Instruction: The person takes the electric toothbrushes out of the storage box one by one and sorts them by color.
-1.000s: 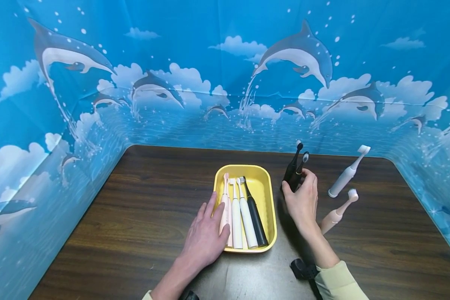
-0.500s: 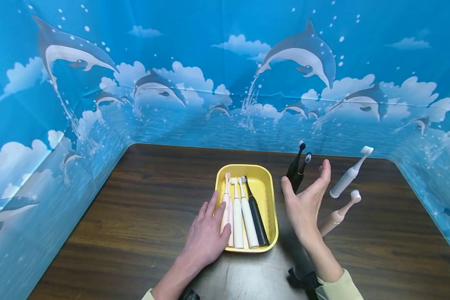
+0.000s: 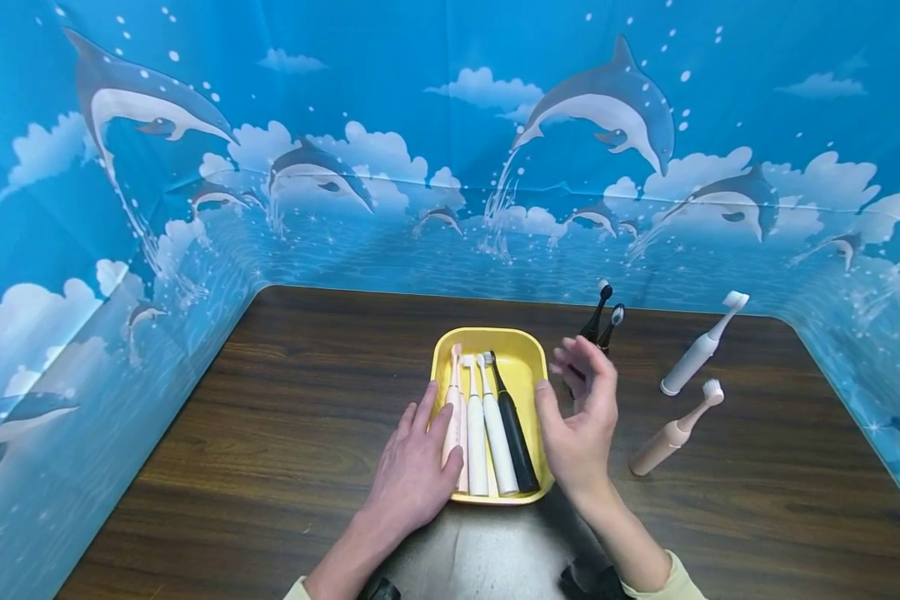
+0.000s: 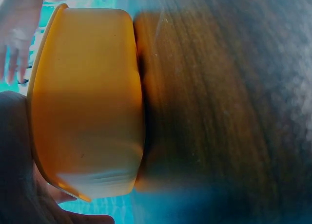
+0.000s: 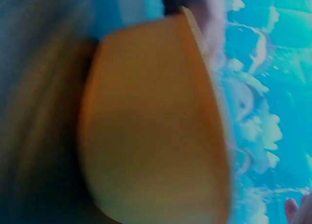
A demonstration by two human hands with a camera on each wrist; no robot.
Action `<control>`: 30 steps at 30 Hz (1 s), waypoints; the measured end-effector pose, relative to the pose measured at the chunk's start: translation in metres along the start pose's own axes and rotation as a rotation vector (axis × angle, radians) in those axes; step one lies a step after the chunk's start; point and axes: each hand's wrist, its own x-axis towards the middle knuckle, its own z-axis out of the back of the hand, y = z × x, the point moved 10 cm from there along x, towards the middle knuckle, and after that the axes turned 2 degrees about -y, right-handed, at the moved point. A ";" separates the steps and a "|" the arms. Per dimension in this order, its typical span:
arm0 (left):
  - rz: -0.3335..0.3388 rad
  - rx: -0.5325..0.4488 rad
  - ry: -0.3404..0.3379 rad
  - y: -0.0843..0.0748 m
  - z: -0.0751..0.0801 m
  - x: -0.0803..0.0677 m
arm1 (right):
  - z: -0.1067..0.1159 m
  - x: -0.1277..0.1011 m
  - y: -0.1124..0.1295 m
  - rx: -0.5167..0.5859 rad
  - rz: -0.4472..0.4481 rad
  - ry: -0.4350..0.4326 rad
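A yellow tray (image 3: 523, 343) sits mid-table and holds a pink toothbrush (image 3: 451, 392), two white ones (image 3: 476, 442) and a black one (image 3: 514, 437), side by side. My left hand (image 3: 414, 468) rests flat on the tray's left rim, with straight fingers touching the pink brush. My right hand (image 3: 579, 417) hovers with fingers spread at the tray's right rim, blurred and holding nothing. Two black toothbrushes (image 3: 600, 318) lie on the table just behind it. The left wrist view shows the tray's outer wall (image 4: 87, 102). The right wrist view shows the tray (image 5: 151, 126) blurred.
A pale grey toothbrush (image 3: 693, 354) and a pink toothbrush (image 3: 671, 433) lie on the dark wooden table (image 3: 285, 433) to the right. A blue dolphin-print backdrop (image 3: 450, 167) walls the table on three sides.
My right hand has let go of the two black toothbrushes, opened, and swung left to the tray's right rim. The left hand has stayed on the tray.
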 end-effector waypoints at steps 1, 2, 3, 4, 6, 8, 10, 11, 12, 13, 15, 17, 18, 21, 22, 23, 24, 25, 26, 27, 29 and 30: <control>0.000 0.000 0.000 0.000 0.000 0.000 | -0.006 -0.005 -0.004 -0.010 -0.026 0.044; 0.000 0.000 -0.002 0.000 0.000 0.000 | -0.012 -0.010 -0.009 -0.020 -0.052 0.082; -0.002 -0.001 -0.004 0.000 0.000 0.000 | -0.017 -0.015 -0.014 -0.025 -0.083 0.116; -0.004 0.000 -0.006 -0.001 0.000 0.000 | -0.022 -0.019 -0.019 -0.035 -0.114 0.147; -0.007 0.003 -0.011 -0.001 0.000 0.000 | -0.031 -0.028 -0.027 -0.056 -0.178 0.204; -0.011 0.006 -0.017 -0.001 0.000 0.000 | -0.039 -0.034 -0.036 -0.086 -0.259 0.256; -0.011 0.008 -0.020 -0.001 0.001 0.001 | -0.047 -0.038 -0.046 -0.126 -0.342 0.305; -0.010 0.009 -0.022 -0.001 0.001 0.001 | -0.050 -0.040 -0.050 -0.151 -0.385 0.331; -0.010 0.009 -0.023 -0.001 0.001 0.001 | -0.053 -0.041 -0.055 -0.192 -0.424 0.358; -0.010 0.009 -0.023 -0.001 0.001 0.001 | -0.055 -0.042 -0.059 -0.239 -0.460 0.385; -0.010 0.009 -0.023 -0.001 0.002 0.001 | -0.059 -0.045 -0.068 -0.338 -0.523 0.444; -0.012 0.010 -0.023 -0.001 0.002 0.001 | -0.062 -0.048 -0.076 -0.430 -0.567 0.510; -0.013 0.011 -0.023 -0.001 0.002 0.001 | -0.064 -0.050 -0.080 -0.469 -0.585 0.538; -0.009 0.012 -0.026 0.000 0.001 0.001 | -0.068 -0.053 -0.089 -0.521 -0.621 0.594; -0.009 0.011 -0.028 0.000 0.001 0.001 | -0.069 -0.054 -0.091 -0.525 -0.632 0.603; -0.008 0.010 -0.028 0.000 0.002 0.001 | -0.070 -0.054 -0.092 -0.531 -0.637 0.606; -0.007 0.009 -0.028 0.000 0.002 0.000 | -0.070 -0.055 -0.094 -0.533 -0.651 0.606; -0.006 0.007 -0.028 0.001 0.002 0.000 | -0.071 -0.055 -0.096 -0.535 -0.659 0.606; -0.005 0.005 -0.027 0.001 0.002 0.000 | -0.071 -0.056 -0.097 -0.538 -0.669 0.605; -0.006 0.003 -0.026 0.001 0.002 0.000 | -0.070 -0.056 -0.097 -0.540 -0.670 0.600; -0.007 0.001 -0.027 0.001 0.002 -0.001 | -0.072 -0.055 -0.096 -0.569 -0.651 0.610; -0.006 0.000 -0.029 0.001 0.002 -0.001 | -0.073 -0.056 -0.096 -0.596 -0.634 0.628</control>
